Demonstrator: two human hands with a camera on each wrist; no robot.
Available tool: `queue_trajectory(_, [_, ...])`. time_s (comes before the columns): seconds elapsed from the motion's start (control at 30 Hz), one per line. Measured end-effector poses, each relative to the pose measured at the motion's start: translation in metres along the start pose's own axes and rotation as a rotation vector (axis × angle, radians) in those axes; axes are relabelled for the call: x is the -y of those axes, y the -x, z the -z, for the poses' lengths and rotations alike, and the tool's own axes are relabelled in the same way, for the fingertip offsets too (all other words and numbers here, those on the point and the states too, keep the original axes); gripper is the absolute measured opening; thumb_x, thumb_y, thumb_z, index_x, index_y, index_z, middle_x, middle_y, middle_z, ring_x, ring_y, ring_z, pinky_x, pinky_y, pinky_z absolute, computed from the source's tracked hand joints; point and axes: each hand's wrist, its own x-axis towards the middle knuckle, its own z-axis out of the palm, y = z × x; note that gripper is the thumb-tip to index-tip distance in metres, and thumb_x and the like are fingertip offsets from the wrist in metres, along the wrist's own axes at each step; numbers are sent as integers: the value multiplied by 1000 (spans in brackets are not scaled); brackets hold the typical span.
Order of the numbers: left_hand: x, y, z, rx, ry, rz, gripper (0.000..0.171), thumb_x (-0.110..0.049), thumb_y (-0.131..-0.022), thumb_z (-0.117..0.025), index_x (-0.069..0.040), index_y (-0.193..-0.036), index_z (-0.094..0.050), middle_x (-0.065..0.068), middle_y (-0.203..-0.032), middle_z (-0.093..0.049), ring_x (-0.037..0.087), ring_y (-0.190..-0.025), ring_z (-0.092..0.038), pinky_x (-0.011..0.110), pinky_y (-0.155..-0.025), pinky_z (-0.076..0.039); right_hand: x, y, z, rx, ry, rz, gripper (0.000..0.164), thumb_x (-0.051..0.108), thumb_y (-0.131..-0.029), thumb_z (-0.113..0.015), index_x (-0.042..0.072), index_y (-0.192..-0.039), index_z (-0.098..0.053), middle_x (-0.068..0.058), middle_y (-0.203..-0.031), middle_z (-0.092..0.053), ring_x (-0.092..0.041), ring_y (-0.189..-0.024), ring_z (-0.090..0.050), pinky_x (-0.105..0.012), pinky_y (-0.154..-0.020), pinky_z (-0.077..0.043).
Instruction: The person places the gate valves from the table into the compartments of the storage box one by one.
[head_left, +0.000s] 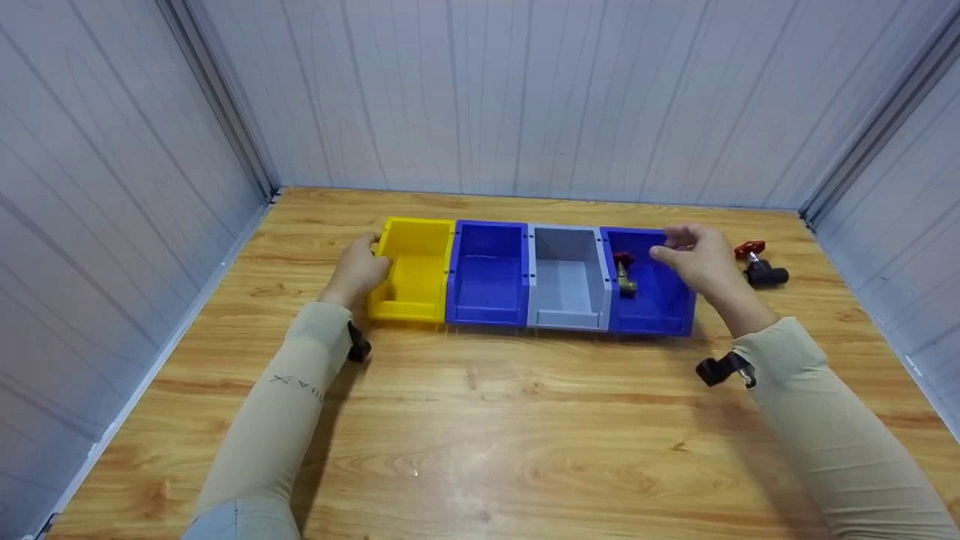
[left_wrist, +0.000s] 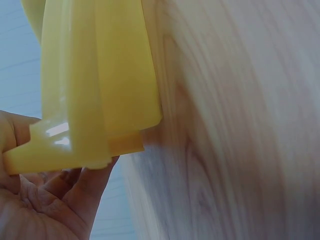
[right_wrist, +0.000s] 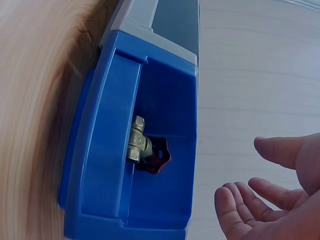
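Observation:
A row of joined bins has a yellow bin (head_left: 412,266) at the left, then a blue bin (head_left: 487,274), a grey bin (head_left: 568,277) and another blue bin (head_left: 652,300) at the right. My left hand (head_left: 355,271) grips the side wall of the yellow bin; the left wrist view shows fingers behind the yellow plastic (left_wrist: 100,90). Inside the right blue bin lies a brass valve (right_wrist: 138,140) with a red handwheel (right_wrist: 159,156). Near that bin's back right corner is my right hand (head_left: 701,259), holding nothing, thumb and fingers apart.
On the wooden table (head_left: 480,420), right of the bins, lies a black fitting (head_left: 766,274) with a red handle (head_left: 749,249). Pale panel walls (head_left: 495,97) stand behind and at both sides.

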Motion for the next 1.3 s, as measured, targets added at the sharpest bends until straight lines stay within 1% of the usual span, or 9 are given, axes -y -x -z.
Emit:
queue_trajectory(0.1, [-1,0,0,-3,-1,0,56,-13,-111,-48,-8,-166,-38,18,-168,-44,35,-152,-46,56,-126,-39,-2,1,4,-5,-10,-2,60,26,-108,-69,-2,-158,-51,-22,-146,-58,-32,-128,-57,-22,-86,-51])
queue_trajectory(0.23, [-1,1,0,-4,-4,-3,57,-14,-111,-48,-8,-166,-38,18,-168,-45,35,-149,-48,55,-124,-41,-4,3,7,-21,-19,10,58,25,-107,-69,-2,-156,-53,-19,-140,-61,-22,-115,-59,-15,-76,-51])
queue_trajectory(0.33, [0,2,0,-2,6,-2,58,-14,-110,-48,-8,-167,-37,18,-166,-47,35,-146,-50,55,-122,-43,-6,3,9,-37,-30,26,57,23,-107,-70,-4,-154,-54,-18,-136,-63,-12,-104,-59,-15,-75,-52])
queue_trajectory(0.47, [0,1,0,4,8,-1,58,-14,-111,-47,-8,-167,-37,18,-166,-47,35,-146,-50,55,-122,-44,-9,3,13,-45,-32,33,58,24,-106,-71,-5,-154,-54,-14,-131,-64,-5,-99,-59,-14,-77,-52])
queue_trajectory(0.67, [0,1,0,1,16,3,56,-14,-111,-48,-8,-166,-38,18,-166,-47,34,-146,-50,55,-122,-43,-13,4,18,-55,-45,29,57,24,-106,-71,-5,-152,-55,-6,-119,-64,0,-93,-60,-15,-77,-54])
queue_trajectory(0.87, [0,2,0,9,42,8,55,-13,-112,-48,-9,-166,-38,17,-164,-48,33,-145,-50,55,-122,-44,-18,3,23,-80,-52,25,56,22,-106,-70,-7,-152,-54,-7,-119,-63,4,-87,-59,-16,-78,-57])
queue_trajectory(1.0, [0,1,0,4,27,-4,54,-14,-112,-48,-9,-165,-39,18,-166,-46,34,-149,-48,56,-124,-42,-22,1,26,-101,-55,22,54,19,-106,-70,-8,-149,-54,-6,-116,-63,3,-87,-59,-15,-76,-56])
queue_trajectory(1.1, [1,1,1,1,18,-12,54,-14,-112,-49,-8,-164,-40,17,-166,-47,34,-149,-48,56,-125,-41,-27,0,30,-114,-59,18,53,19,-105,-71,-9,-148,-54,-3,-112,-62,3,-86,-61,-13,-73,-55])
queue_trajectory(1.3, [2,1,1,-1,-4,-23,57,-13,-111,-49,-8,-166,-38,20,-164,-48,35,-143,-52,55,-120,-45,-37,-1,36,-125,-78,4,55,22,-105,-72,-8,-147,-54,3,-107,-61,7,-78,-63,-15,-70,-56])
